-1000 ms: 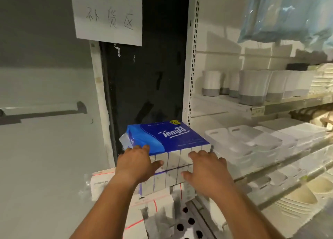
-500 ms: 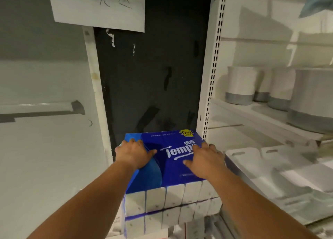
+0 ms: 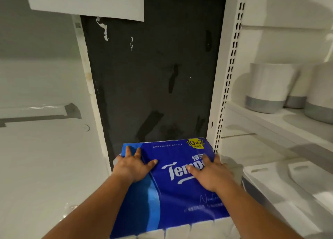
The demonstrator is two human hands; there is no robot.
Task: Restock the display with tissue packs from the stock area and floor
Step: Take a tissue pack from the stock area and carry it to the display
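Against the dark back panel (image 3: pixel 155 73), the blue tissue pack (image 3: pixel 173 190) now sits deeper and fills more of the head view than half a second ago. Both forearms reach forward. Left hand (image 3: pixel 134 166) lies flat on the pack's top, fingers spread; right hand (image 3: pixel 210 174) presses its right edge, fingers spread, beside the slotted shelf upright (image 3: pixel 228 87).

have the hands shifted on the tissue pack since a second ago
Yes. Judged against the pack's white front edge, the left hand and right hand went from that edge onto the blue top of the tissue pack.
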